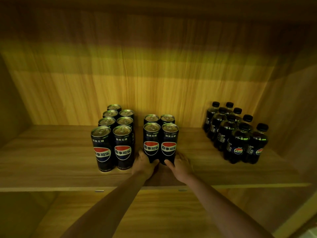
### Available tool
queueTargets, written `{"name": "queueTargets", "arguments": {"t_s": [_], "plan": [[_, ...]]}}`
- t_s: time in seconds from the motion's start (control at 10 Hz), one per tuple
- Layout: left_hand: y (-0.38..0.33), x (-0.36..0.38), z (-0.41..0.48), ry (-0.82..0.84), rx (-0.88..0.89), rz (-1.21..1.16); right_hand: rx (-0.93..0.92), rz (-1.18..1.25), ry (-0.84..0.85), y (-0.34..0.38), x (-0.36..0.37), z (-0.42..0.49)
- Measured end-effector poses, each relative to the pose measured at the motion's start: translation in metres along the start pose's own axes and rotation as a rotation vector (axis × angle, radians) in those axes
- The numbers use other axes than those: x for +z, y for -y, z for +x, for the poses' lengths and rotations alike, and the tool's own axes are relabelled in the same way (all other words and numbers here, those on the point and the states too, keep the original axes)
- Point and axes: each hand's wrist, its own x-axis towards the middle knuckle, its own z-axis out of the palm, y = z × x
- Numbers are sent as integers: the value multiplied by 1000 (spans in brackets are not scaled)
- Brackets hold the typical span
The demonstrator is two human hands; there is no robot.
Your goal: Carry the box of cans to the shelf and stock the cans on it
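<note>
Tall black cola cans with red, white and blue logos stand upright on a wooden shelf [51, 162]. Several form a two-wide block on the left [116, 134]. A smaller group stands at the centre, two deep. My left hand [145, 164] is wrapped around the base of the front left can [151, 142] of that group. My right hand [180, 164] grips the base of the front right can [169, 143] beside it. Both cans rest on the shelf board. The box is not in view.
Several small dark cola bottles [237, 133] with black caps stand grouped at the right of the shelf. The wooden back panel [154, 74] rises behind everything, side walls close in left and right. A lower shelf [154, 212] lies beneath the front edge.
</note>
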Motion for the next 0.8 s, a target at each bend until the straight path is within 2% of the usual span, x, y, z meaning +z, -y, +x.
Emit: {"name": "queueTargets", "arguments": {"t_s": [0.5,0.7,0.8], "plan": [[-3,0,2,4,-17,-7,-48,-25,69,-8,-2,19],[-2,3,1,-29,0,-73,-37,32,15,-15,2,20],[-2,-4,-1,-77,16,-199,35,77,-31,-13,-6,11]]}}
